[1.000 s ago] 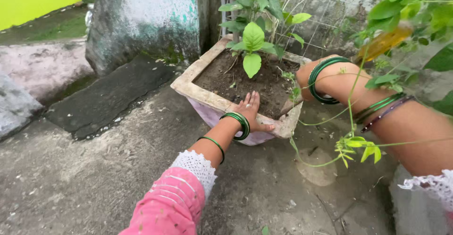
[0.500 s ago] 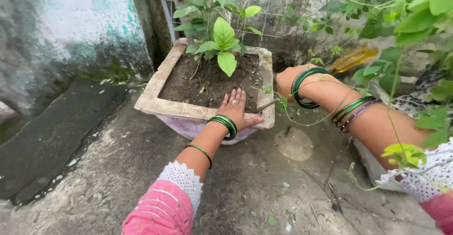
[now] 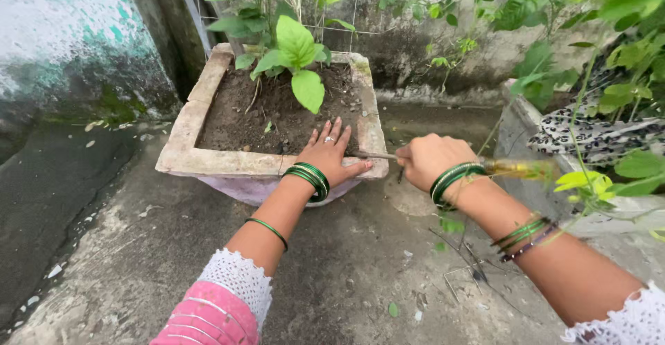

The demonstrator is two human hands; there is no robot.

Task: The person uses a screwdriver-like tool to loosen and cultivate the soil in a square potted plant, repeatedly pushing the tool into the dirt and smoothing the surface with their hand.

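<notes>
- Gripping a screwdriver (image 3: pixel 443 161) in a closed fist, the right hand (image 3: pixel 428 159) points its metal shaft at the planter's near right corner.
- Left hand (image 3: pixel 331 154) lies flat, fingers spread, on the square concrete planter (image 3: pixel 181 137) rim.
- Leafy green plant (image 3: pixel 291 47) stands in the soil behind.

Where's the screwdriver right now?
In the head view, right of centre: the right hand grips the screwdriver, tip near the planter rim beside the left hand.

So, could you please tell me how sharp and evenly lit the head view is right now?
Head view: soft, even daylight without hard shadows; left hand on the concrete planter is sharp; the amber tool handle beyond the right hand is motion-blurred; wide-angle bending at the edges.
</notes>
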